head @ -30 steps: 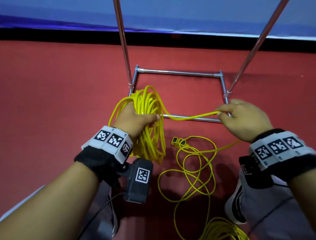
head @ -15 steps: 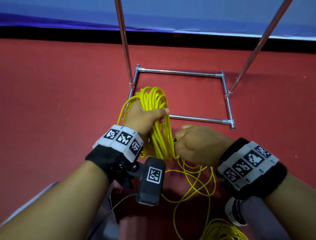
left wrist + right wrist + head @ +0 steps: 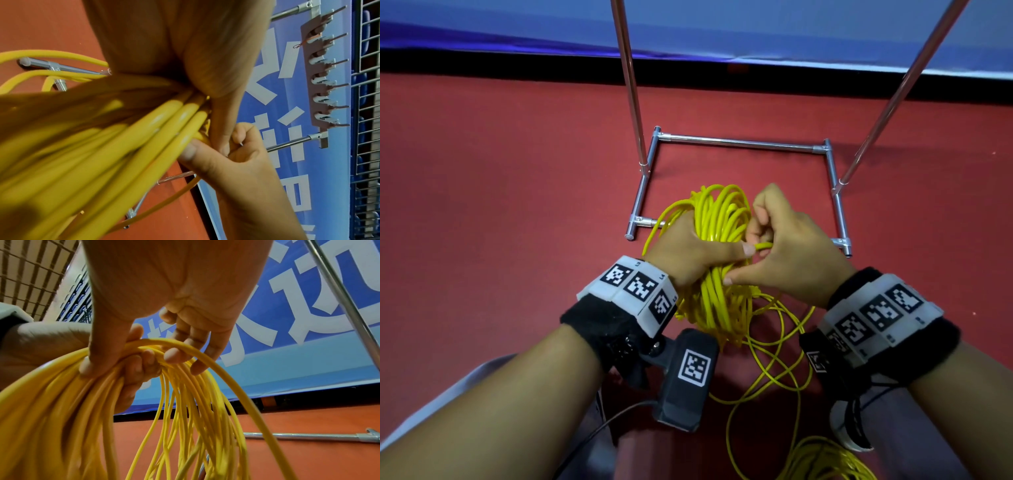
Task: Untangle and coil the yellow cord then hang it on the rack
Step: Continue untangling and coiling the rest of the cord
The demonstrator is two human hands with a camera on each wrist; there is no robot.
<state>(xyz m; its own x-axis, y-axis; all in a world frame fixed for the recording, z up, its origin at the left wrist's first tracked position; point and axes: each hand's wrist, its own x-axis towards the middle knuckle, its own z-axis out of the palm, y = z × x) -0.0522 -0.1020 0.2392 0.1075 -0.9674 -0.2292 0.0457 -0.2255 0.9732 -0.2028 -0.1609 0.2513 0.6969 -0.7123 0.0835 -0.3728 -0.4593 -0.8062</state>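
My left hand (image 3: 698, 250) grips a thick bundle of coiled yellow cord (image 3: 719, 219) above the red floor, thumb laid over the strands. The coil (image 3: 185, 402) hangs below the fingers in long loops. My right hand (image 3: 784, 250) is pressed against the left and pinches one strand at the top of the coil (image 3: 180, 123) between thumb and curled fingers. Loose cord (image 3: 774, 370) trails from the coil down to a tangled heap (image 3: 822, 462) by my feet. The metal rack's base frame (image 3: 739, 144) lies on the floor just beyond the hands. Its hook board (image 3: 320, 78) shows in the left wrist view.
Two slanted rack poles (image 3: 630, 82) rise from the frame's sides. A blue banner (image 3: 722, 27) lines the wall behind. My shoe (image 3: 849, 428) stands at the lower right beside the heap. A wire fence (image 3: 368, 113) shows behind the rack.
My right hand came back from the far right, dropped to the loose cord, then rose to the coil top with a new loop. The left hand kept its grip.
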